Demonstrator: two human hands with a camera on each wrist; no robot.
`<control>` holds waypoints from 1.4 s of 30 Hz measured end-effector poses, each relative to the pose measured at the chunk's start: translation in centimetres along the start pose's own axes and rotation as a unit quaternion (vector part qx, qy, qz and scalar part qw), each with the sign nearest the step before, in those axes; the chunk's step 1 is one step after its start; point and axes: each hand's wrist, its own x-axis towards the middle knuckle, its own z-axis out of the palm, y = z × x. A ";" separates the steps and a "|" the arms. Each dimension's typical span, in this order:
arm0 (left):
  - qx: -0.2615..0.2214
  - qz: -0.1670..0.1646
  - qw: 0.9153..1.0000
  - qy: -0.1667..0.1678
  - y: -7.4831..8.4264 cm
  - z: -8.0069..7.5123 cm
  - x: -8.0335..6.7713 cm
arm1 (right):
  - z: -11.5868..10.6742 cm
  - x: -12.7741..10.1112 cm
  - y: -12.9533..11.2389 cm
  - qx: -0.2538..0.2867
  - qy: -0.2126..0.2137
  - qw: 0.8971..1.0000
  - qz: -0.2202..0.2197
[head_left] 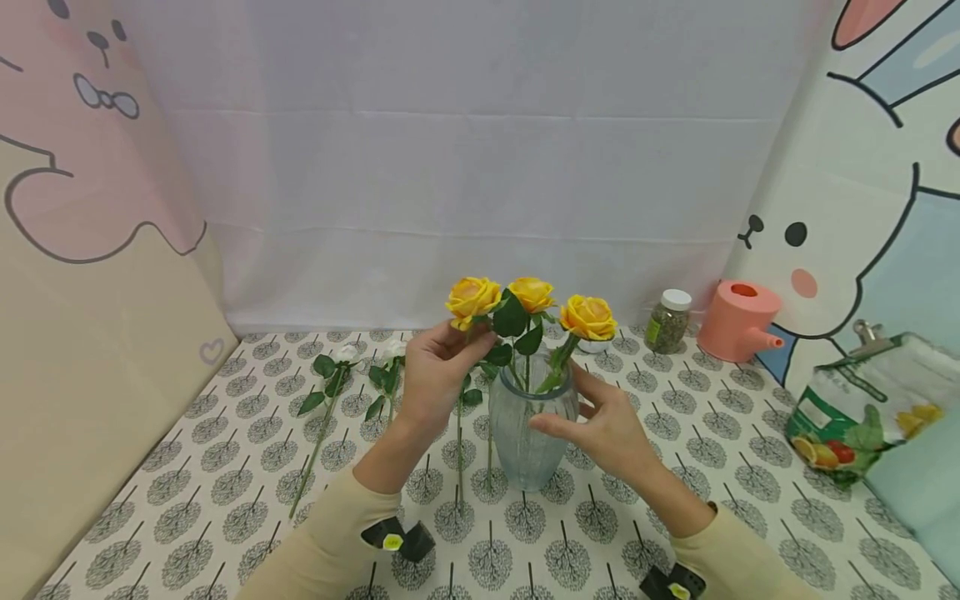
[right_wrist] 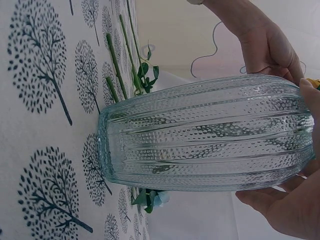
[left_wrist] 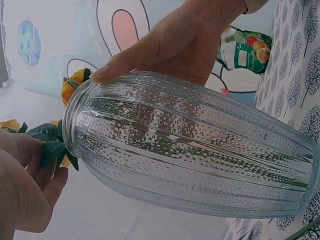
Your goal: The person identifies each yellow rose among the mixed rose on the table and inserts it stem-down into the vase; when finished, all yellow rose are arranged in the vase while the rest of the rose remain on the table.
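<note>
A ribbed, clear bluish glass vase (head_left: 528, 442) stands upright on the table in the head view, its dimpled surface filling much of both wrist views. Three yellow roses rise at its mouth: a left rose (head_left: 474, 300), a middle rose (head_left: 532, 293) and a right rose (head_left: 588, 317). Just below the left bloom, my left hand (head_left: 433, 379) pinches that rose by its stem and leaves; the exact contact is partly hidden. My right hand (head_left: 611, 429) grips the vase's upper right side, thumb in front and fingers behind. Green stems show through the glass.
White roses (head_left: 347, 354) with long green stems lie on the tree-patterned tablecloth (head_left: 225, 500) left of and behind the vase. At the back right stand a lidded jar (head_left: 667, 323) and a pink watering can (head_left: 738, 321). A clipped green-and-white bag (head_left: 862, 408) sits farther right.
</note>
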 end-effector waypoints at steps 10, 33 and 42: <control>0.017 -0.016 1.000 -0.011 -0.4 0.3 -0.2 | 0.0 0.0 -0.1 0.005 -0.002 1.000 0.001; 0.018 -0.113 0.993 -0.022 -1.9 0.5 -0.3 | 0.0 0.0 0.0 0.013 -0.002 1.000 -0.005; 0.004 -0.104 0.994 0.019 -2.2 -1.1 1.0 | 0.0 0.0 0.0 0.013 -0.002 1.000 0.001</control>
